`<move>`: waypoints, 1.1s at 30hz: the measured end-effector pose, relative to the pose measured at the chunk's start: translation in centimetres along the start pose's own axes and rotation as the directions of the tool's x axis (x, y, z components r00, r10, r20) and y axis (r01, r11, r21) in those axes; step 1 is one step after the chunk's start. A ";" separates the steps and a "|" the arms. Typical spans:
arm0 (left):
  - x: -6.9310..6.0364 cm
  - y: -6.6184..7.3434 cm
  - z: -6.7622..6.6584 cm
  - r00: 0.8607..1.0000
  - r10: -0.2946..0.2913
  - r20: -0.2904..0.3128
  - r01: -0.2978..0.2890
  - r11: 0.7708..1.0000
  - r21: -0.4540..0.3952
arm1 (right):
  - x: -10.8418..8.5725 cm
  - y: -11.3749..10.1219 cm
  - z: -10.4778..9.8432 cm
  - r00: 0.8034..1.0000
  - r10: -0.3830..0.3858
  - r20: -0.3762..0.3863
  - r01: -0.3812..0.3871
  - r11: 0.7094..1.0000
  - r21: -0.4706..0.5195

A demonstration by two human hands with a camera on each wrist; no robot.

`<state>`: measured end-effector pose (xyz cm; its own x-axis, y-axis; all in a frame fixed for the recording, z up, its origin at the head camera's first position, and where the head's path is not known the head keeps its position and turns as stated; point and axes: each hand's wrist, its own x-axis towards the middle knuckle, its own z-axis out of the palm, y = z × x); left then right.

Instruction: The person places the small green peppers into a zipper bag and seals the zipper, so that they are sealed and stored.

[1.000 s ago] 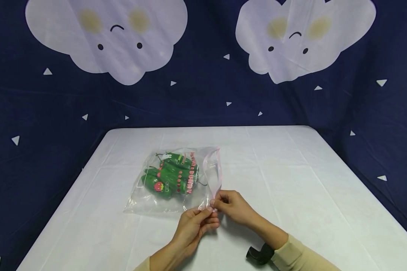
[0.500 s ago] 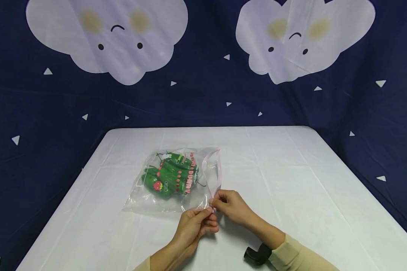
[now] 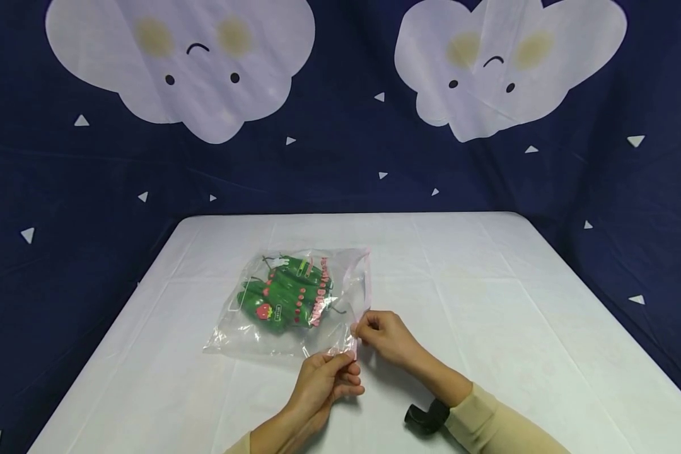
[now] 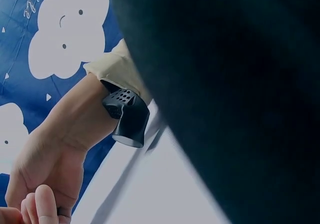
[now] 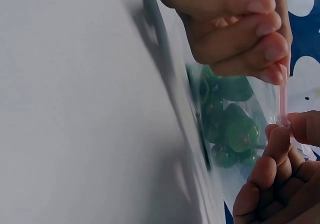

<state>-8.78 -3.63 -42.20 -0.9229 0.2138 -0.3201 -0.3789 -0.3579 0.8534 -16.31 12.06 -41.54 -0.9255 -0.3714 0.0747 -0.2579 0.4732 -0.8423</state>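
A clear zip bag (image 3: 284, 343) with a pink strip along its right edge lies on the white table. Inside it are several glossy green vegetables (image 3: 286, 291) with thin stems, partly covered by printed letters and a strawberry picture. At the bag's near right corner, my left hand (image 3: 323, 384) pinches the strip between thumb and finger, other fingers loosely bent. My right hand (image 3: 390, 339) pinches the pink strip (image 5: 283, 92) a little farther along. In the right wrist view, a short stretch of strip runs between the hands. The left wrist view hides the bag.
A black wrist camera mount (image 3: 427, 418) sits under the right wrist, close to the white table (image 3: 488, 302). Behind the table hangs a dark blue cloth (image 3: 340, 170) with clouds and small white triangles.
My right hand has moved slightly away from the left hand along the strip. The bag's mouth, which gaped before, now lies flatter. My left hand has kept its pinch on the corner.
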 end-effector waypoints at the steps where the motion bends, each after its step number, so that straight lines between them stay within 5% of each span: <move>1: 0.0 0.0 0.0 1.000 0.000 0.000 0.000 1.000 -0.001 | 0.1 0.0 0.0 1.000 0.005 -0.005 -0.005 1.000 -0.004; 33: -0.3 0.1 -0.3 1.000 0.011 -0.019 -0.012 0.999 -0.032 | 3.4 0.7 -0.9 0.995 0.091 -0.035 -0.089 0.995 0.043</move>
<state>-8.58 -3.97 -42.11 -0.9282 0.1925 -0.3185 -0.3702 -0.3896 0.8433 -19.91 11.84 -41.39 -0.9542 -0.2986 0.0168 -0.1623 0.4699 -0.8676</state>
